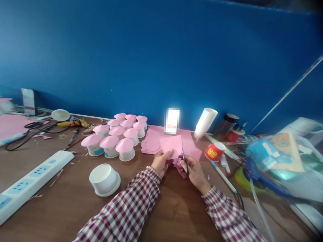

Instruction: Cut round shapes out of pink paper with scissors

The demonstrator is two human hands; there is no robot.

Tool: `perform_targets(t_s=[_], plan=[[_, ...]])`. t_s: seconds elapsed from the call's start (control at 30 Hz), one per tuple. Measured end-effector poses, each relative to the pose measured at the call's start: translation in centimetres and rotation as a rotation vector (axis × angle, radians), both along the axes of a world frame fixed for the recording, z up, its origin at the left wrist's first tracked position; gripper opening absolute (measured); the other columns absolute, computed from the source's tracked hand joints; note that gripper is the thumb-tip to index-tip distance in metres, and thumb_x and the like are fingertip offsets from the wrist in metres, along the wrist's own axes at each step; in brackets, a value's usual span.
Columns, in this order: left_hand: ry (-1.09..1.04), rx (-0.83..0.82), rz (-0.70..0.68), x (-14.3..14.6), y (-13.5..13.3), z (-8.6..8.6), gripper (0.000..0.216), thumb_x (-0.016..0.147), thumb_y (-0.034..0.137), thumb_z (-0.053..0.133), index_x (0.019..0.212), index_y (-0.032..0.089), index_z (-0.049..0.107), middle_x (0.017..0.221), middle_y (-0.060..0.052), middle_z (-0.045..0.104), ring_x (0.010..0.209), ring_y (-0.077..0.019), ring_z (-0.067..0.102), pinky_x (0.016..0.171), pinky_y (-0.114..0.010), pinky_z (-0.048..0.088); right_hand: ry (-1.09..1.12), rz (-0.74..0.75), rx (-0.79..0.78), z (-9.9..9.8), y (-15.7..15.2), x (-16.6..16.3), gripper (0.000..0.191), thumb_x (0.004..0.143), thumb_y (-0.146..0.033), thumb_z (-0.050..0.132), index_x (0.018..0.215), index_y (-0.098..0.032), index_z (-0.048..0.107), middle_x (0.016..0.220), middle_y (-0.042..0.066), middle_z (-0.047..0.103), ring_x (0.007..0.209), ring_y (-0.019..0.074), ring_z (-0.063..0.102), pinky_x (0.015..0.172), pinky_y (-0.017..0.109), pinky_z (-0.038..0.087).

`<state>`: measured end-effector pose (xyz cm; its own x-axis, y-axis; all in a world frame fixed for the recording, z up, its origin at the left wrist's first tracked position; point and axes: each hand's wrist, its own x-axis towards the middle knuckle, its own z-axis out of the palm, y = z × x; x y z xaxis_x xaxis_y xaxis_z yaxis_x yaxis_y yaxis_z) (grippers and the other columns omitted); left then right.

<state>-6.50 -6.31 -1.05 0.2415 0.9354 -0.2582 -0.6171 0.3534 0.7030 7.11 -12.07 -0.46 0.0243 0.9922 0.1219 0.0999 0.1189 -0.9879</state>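
A piece of pink paper [170, 144] is pinched in my left hand [160, 163], thumb on top. My right hand [195, 172] grips a pair of scissors [185, 163] by the dark handles, and its blades point away from me at the paper's right edge. Pink offcuts [179, 169] hang or lie under the hands; which, I cannot tell. Behind them, pink sheets [190, 141] lie on the table, with a cut pink disc [151, 145] on the left part.
Several paper cups with pink cone tops [109, 143] stand left of the sheets. Nearer is a white bowl [103, 178]; a power strip [37, 181] runs far left. On the right are a red cup [215, 151], a marker [224, 176] and a blue glue gun [264, 181].
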Motion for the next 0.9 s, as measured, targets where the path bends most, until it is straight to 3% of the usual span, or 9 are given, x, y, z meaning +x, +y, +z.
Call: perform_targets(t_s=[0.9], plan=[[-0.006, 0.024, -0.016, 0.01, 0.0, -0.06, 0.03, 0.06, 0.025, 0.078, 0.082, 0.009, 0.066, 0.078, -0.008, 0.066, 0.061, -0.0119, 0.06, 0.053, -0.022, 0.048, -0.02, -0.022, -0.01, 0.35, -0.02, 0.05, 0.04, 0.076, -0.045, 0.063, 0.103, -0.016, 0.061, 0.066, 0.0, 0.057, 0.056, 0.0131, 0.053, 0.05, 0.024, 0.044]])
